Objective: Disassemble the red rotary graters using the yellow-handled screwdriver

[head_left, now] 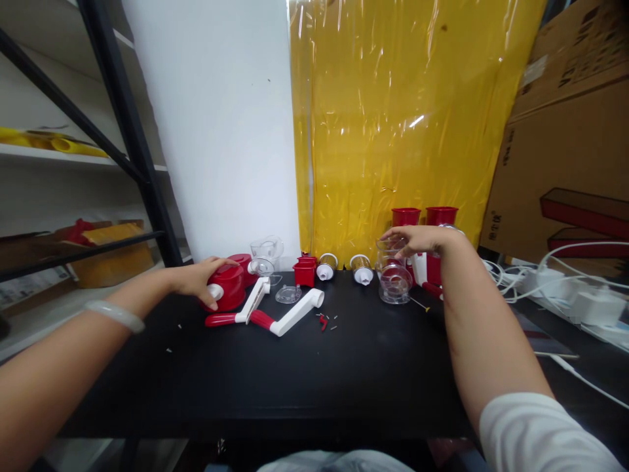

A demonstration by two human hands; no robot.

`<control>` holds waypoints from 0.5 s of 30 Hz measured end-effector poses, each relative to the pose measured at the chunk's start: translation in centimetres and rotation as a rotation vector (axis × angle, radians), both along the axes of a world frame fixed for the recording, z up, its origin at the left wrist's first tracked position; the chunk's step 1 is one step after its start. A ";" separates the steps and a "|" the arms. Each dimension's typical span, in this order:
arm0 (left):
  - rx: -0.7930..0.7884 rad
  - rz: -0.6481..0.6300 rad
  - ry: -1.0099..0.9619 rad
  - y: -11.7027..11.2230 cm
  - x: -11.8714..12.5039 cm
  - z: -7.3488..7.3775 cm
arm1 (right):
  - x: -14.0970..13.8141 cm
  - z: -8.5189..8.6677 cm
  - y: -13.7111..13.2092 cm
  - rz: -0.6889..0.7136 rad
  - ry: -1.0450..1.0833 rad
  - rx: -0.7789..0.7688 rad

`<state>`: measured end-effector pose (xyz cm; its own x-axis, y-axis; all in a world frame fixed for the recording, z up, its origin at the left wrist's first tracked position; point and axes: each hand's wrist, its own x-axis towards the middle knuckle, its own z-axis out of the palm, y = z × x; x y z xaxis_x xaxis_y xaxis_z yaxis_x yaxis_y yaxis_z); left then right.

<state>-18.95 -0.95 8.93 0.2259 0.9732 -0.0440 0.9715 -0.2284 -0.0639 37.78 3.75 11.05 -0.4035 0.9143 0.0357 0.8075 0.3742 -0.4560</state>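
While handling parts at both ends of the bench [295, 380], best to keep an even, light touch. At far left, left hand [191, 280] curled over the red base [232, 292], thumb low in front and fingers on top: grip apparently grasping it, though impossible to judge for firmness. At right, right hand [417, 239] at the top of the clear body [394, 282], standing upright before the yellow film [393, 131]; cannot tell whether pinching or merely touching.

Wise to take clear body by its sturdier sides rather than by the rim alone, and to watch for the thin rod [419, 303] just beside its foot. Better, too, to lift red base than drag it, so as not to knock the cranks [297, 313] nearby or scatter the small bits [323, 322].

Hard to make out: rim and fingertips through see-through plastic. Partly hidden behind right hand: the red cups [405, 216] and a white handle [420, 269]. Cut off at the edge: the carton [565, 151]. Too small to identify: small bits, apart from a red one.
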 end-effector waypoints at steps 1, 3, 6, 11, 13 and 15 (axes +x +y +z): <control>-0.009 0.009 0.003 0.0 -0.1 -0.2 | 0.0 0.0 0.0 0.001 -0.003 0.003; -0.027 0.034 0.002 -0.1 -0.2 -0.6 | -0.1 0.1 -0.1 -0.002 -0.004 0.004; -0.034 0.056 0.004 -0.5 -0.3 -0.8 | -0.1 0.1 -0.2 -0.016 -0.006 -0.007; -0.061 0.093 -0.062 -0.8 0.9 0.2 | -0.4 0.2 -0.2 -0.029 -0.023 -0.021; -0.007 0.091 -0.097 -0.1 2.1 0.9 | -0.5 0.2 -0.2 -0.031 -0.028 -0.023; 0.107 0.102 -0.108 1.2 3.6 1.5 | -0.6 0.3 -0.2 -0.036 -0.032 -0.023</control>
